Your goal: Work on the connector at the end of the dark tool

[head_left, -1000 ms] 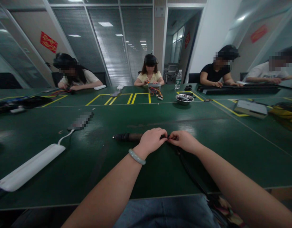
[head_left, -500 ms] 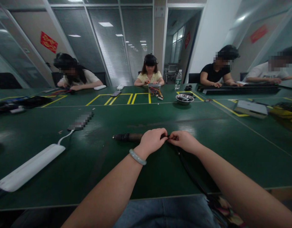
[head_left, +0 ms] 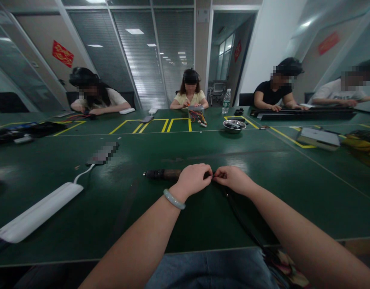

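A long dark tool, which looks like an electric screwdriver (head_left: 166,174), lies across the green table with its metal tip to the left. Round its rear end my left hand (head_left: 197,176) is closed, with a pale bangle at the wrist. Just to the right, my right hand (head_left: 233,178) pinches the black cable (head_left: 237,214) close to where it meets the tool. From there the cable runs down over the table's front edge. The fingertips of both hands nearly touch, and the exact join between them is hidden.
To the left, a white power strip (head_left: 40,212) connects by a white cord to a phone (head_left: 103,153). A metal bowl (head_left: 234,126) with small parts and a water bottle (head_left: 226,101) stand farther back. Several people work along the far side. A box (head_left: 318,138) lies at right.
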The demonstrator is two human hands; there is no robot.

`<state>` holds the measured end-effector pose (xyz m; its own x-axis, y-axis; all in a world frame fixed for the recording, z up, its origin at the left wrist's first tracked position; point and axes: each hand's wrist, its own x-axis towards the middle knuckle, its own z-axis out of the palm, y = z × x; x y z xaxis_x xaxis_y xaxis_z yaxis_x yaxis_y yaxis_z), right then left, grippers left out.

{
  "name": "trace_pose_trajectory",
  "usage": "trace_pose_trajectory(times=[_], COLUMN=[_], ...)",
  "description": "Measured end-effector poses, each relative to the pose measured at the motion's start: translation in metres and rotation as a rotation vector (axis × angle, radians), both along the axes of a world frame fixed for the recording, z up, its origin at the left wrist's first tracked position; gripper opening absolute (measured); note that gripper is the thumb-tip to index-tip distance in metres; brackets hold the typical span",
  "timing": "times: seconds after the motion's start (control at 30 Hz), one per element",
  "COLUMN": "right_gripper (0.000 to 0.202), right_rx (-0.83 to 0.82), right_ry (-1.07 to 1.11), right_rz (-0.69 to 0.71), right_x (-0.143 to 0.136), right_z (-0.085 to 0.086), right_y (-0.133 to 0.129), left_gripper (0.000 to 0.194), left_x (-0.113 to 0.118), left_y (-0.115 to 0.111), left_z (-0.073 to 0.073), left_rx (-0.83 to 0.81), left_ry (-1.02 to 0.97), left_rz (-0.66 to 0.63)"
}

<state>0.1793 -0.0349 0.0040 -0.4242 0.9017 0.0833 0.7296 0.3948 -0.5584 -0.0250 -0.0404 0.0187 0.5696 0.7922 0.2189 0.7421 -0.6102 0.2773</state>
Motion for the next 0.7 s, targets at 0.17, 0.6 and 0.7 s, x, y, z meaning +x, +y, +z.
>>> trace_pose_trajectory(times=[0.17,0.6,0.7], right_gripper=[0.014,0.017,0.017], right_rx=[-0.012,-0.010,-0.015], right_ry=[0.001,-0.026,-0.015], right_rz=[-0.001,0.005,0.013], right_x=[-0.0010,-0.0010,-0.0006], right_z=[0.0015,0.0002,0.0014], right_y=[-0.0006,0.0005,0.0001], left_gripper=[0.019,0.016,0.016], left_x=[0.0003,0.0015,0.0009], left_y=[0.0006,0.0025,0.0029], left_z=[-0.0016,-0.0040,-0.0042], left_rx=[0.000,0.029,0.035], left_ry=[0.019,-0.007,-0.011], left_rz=[0.007,0.021,0.002])
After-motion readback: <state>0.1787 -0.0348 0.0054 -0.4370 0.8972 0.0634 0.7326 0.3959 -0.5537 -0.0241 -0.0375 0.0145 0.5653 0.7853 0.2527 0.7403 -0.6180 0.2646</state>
